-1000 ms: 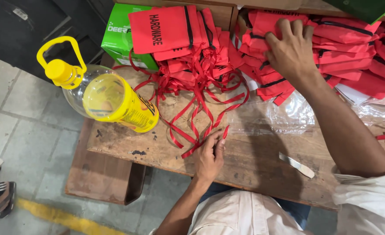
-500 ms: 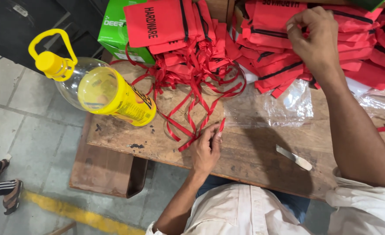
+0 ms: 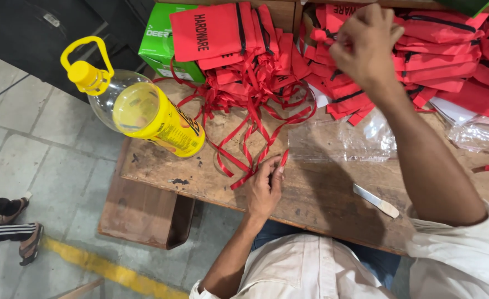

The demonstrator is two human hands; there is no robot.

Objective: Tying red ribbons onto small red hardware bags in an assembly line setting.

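Pouches (image 3: 438, 61) lie stacked at upper right of frame, long axes roughly level. Your right hand (image 3: 366, 44), nearer, closes on the stack's left edge; your left hand (image 3: 264, 188) pinches a ribbon (image 3: 280, 161) at centre.

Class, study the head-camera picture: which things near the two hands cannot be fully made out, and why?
- Right hand: its fingertips curl out of sight among the red pouches.
- Clear plastic bag: edges hard to trace, see-through on the wooden bench.
- Red pouches: the pile is cut off by the top and right edges.
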